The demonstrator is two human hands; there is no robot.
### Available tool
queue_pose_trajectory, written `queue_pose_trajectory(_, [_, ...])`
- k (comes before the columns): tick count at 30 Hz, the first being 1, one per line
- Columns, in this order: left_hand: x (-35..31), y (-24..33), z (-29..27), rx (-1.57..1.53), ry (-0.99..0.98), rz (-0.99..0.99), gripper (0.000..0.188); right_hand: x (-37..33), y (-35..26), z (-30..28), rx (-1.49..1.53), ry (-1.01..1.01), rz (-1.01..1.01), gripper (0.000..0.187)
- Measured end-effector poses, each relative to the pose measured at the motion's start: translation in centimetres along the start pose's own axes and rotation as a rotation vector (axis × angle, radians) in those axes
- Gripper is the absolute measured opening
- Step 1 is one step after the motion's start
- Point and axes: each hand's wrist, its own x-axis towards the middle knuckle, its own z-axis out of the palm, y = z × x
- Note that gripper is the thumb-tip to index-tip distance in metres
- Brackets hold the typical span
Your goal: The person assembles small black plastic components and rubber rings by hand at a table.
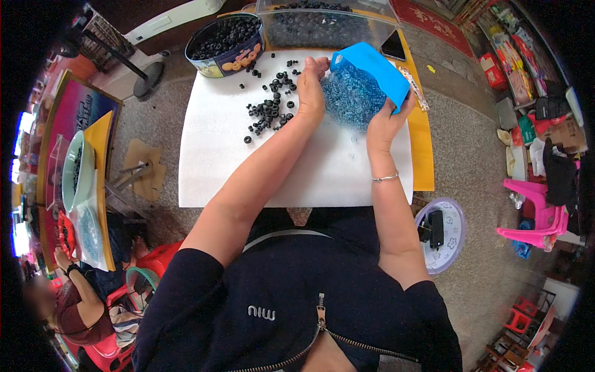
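My right hand (387,124) grips the near right edge of a bright blue plastic container (378,71), which is tipped on its side over the white tabletop (248,177). A blurred mass of small clear-blue pieces (352,99) lies at its mouth and spreads onto the table. My left hand (312,93) stands on edge beside these pieces, fingers stretched out, holding nothing. It lies between them and a loose scatter of small black ring-like parts (269,110) on the left.
A round tin (214,65) full of black parts stands at the back left, beside a clear bin (328,31) of similar parts. A phone (393,46) lies at the back right. A lavender basket (457,239) sits low right. Another person (80,304) is at a side table.
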Motion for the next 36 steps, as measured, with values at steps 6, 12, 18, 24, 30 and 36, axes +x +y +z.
queue_pose_trajectory(6, [0.1, -0.4, -0.5, 0.154, -0.023, 0.076, 0.064, 0.4, 1.3, 0.0, 0.077, 0.046, 0.203, 0.042])
queue_pose_trajectory(12, [-0.6, 0.8, -0.5, 0.382, -0.134, 0.061, 0.061, 1.3, 2.0, -0.2, 0.226, 0.056, 0.32, 0.041])
queue_pose_trajectory(18, [-2.1, 3.3, -1.2, 0.572, -0.156, 0.024, 0.056, 2.6, -1.1, 0.3, 0.346, -0.014, 0.544, 0.032])
queue_pose_trajectory(24, [-3.2, 3.4, -1.1, 0.638, -0.171, 0.089, 0.053, 5.8, 4.2, 0.5, 0.457, -0.052, 0.689, 0.025])
queue_pose_trajectory(30, [-3.5, 3.3, -1.8, 0.683, -0.187, 0.163, 0.046, 9.7, 4.7, 1.7, 0.444, -0.118, 0.917, 0.024])
queue_pose_trajectory(36, [-1.7, 2.3, -2.3, 0.91, -0.257, 0.362, 0.042, 12.2, 3.7, 1.0, 0.168, -0.557, 0.979, 0.035])
